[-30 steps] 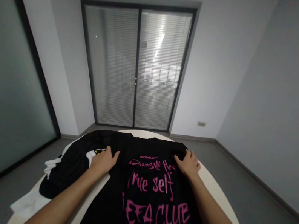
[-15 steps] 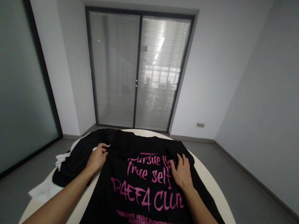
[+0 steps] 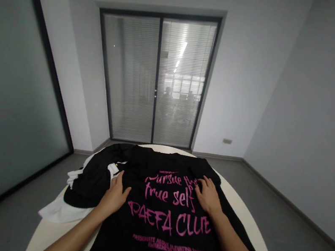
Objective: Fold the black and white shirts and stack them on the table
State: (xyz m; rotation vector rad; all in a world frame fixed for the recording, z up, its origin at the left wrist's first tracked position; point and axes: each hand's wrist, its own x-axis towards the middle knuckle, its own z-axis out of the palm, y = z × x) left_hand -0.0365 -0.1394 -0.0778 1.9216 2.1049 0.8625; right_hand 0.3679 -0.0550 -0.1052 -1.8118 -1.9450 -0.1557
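A black T-shirt [image 3: 160, 244] with pink lettering lies spread flat on a round white table [image 3: 242, 217], its collar end away from me. My left hand [image 3: 114, 198] lies flat and open on the shirt's left edge, thumb out to the right. My right hand [image 3: 208, 195] rests flat with fingers spread on the upper right of the print, over the words there. Neither hand holds anything.
A heap of black and white clothes [image 3: 87, 185] lies at the table's left side, partly hanging over the edge. Beyond the table stand glass sliding doors [image 3: 157, 81] with blinds. Grey floor surrounds the table, with walls left and right.
My left hand slid down the shirt's left edge toward me and opened flat. My right hand came inward from the right shoulder onto the print.
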